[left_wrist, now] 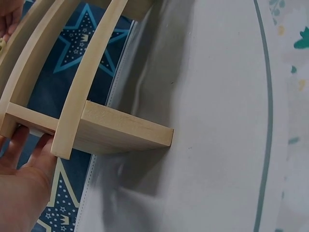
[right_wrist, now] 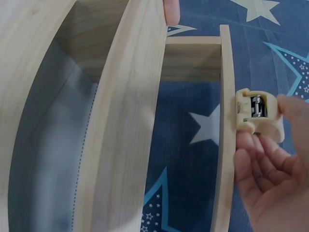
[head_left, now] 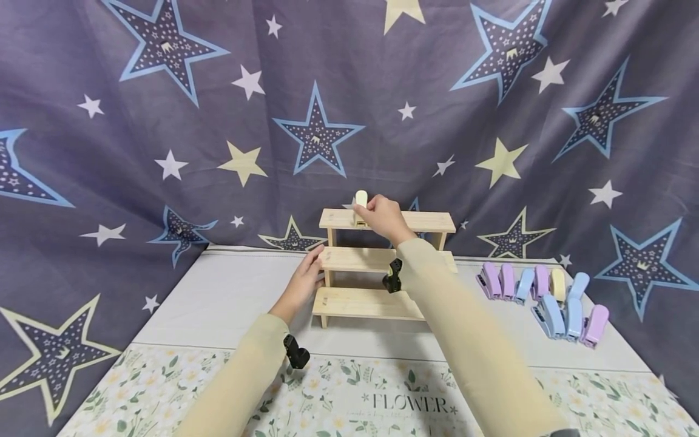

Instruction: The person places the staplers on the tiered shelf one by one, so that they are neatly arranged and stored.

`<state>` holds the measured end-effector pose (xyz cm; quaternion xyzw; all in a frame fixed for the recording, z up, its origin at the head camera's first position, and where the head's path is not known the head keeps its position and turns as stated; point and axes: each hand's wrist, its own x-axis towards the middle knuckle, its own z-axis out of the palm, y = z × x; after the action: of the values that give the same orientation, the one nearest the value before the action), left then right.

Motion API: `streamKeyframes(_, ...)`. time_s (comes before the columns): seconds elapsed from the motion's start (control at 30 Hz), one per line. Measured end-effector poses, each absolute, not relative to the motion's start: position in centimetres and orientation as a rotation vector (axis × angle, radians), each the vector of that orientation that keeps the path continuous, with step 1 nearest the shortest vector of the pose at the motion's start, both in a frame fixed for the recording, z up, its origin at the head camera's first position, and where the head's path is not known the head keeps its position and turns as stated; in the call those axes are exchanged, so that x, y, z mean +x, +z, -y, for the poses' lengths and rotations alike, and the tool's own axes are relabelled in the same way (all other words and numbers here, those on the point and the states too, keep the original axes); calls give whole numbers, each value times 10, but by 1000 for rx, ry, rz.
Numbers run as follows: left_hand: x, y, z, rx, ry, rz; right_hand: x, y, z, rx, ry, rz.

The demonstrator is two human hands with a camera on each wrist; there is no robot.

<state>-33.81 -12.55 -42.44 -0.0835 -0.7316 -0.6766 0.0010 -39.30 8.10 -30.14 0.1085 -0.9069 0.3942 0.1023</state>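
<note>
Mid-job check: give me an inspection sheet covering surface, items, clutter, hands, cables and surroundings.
Surface: white table cover with floral front strip.
Job's things: cream plastic stapler at the top tier of a three-tier pale wooden stand; nine purple, blue and yellow plastic staplers grouped at right.
Clutter: nothing seen.
Hands: left hand grips the stand's left end; right hand holds the cream stapler.
Cables: nothing seen.
Surroundings: dark fabric curtain printed with stars.
</note>
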Motion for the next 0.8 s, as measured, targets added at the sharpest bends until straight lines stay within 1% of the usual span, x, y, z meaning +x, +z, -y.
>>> streamKeyframes(0.37, -337, -423, 126, -271, -2105, 2316, -398, -302, -74, 220, 1143, 2717)
streamKeyframes(0.6, -336, -423, 127, -287, -2148, 2278, -390, -302, -77, 249, 1229, 2715)
streamKeyframes(0.8, -335, -422, 125, -288, -2113, 2309, -383, -300, -100, 371, 1316, 2701)
